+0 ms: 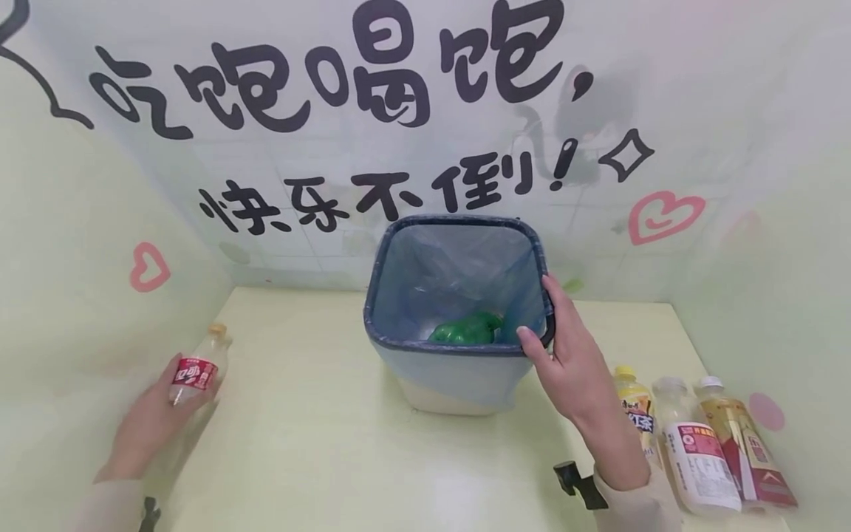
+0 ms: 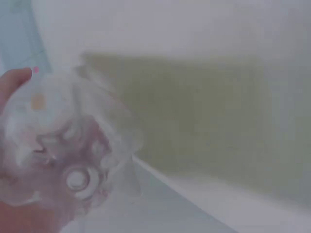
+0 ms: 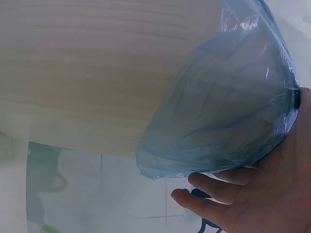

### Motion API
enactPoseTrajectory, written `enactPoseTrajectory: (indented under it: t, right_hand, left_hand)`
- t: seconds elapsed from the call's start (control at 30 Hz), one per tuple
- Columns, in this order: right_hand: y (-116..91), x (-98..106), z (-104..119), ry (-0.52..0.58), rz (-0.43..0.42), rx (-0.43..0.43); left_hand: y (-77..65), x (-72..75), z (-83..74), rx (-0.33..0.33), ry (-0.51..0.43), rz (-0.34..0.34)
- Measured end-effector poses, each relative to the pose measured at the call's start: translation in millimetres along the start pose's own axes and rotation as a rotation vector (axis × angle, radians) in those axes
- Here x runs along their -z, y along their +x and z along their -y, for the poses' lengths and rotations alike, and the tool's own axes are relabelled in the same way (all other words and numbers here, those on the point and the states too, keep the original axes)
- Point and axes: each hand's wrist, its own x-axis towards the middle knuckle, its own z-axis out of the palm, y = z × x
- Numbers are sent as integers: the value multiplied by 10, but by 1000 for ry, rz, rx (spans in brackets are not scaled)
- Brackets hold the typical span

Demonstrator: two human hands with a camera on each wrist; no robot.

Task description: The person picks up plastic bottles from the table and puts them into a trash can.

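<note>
At the left side of the table, my left hand (image 1: 148, 421) grips a small clear plastic bottle (image 1: 195, 372) with a red label and an orange-yellow cap, the cap pointing away from me. Its clear base (image 2: 77, 177) looms large and blurred in the left wrist view. A pale trash bin (image 1: 455, 403) with a dark rim stands mid-table, lined with a thin blue bag (image 3: 223, 107). My right hand (image 1: 578, 369) holds the bin's right rim, thumb over the edge and fingers along the outside. Inside the bin lies a crumpled-looking green thing (image 1: 468, 329).
Right of my right forearm lie a yellow-capped tea bottle (image 1: 634, 406), a white-labelled bottle (image 1: 701, 458) and a gold and red bottle (image 1: 747, 443). Pale walls enclose the table (image 1: 286, 443); the back wall (image 1: 319, 162) carries black lettering.
</note>
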Motion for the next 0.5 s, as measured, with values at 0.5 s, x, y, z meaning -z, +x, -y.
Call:
enactPoseTrajectory:
  t: [0.5]
  right_hand:
    - [3,-3,7,-14,12,-12]
  left_hand:
    - [172,280,-469,-99,-21,-65]
